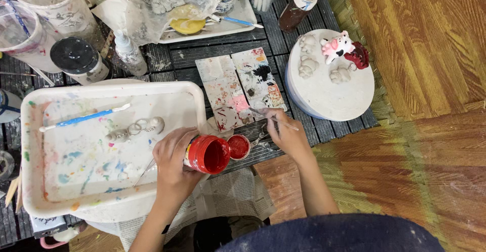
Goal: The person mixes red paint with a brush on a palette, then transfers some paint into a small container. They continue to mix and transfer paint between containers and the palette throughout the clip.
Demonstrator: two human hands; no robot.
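My left hand (172,161) grips an open jar of red paint (207,154), tilted on its side with its mouth facing right. Its red lid (238,146) lies just beside the mouth. My right hand (286,130) holds a thin paintbrush (273,119) near the lower edge of a paint-stained white palette (238,87). On a round white stand (324,92) at the right sit several small unpainted clay figures (307,65) and a painted pink and red figure (345,48).
A large paint-smeared white tray (76,145) at the left holds small clay pieces (136,129) and a blue-handled tool (83,118). Cups (30,29), a black-lidded jar (78,59), a squeeze bottle (129,52), a brown paint bottle (298,6) and another tray (223,26) crowd the back. Newspaper (228,194) lies below.
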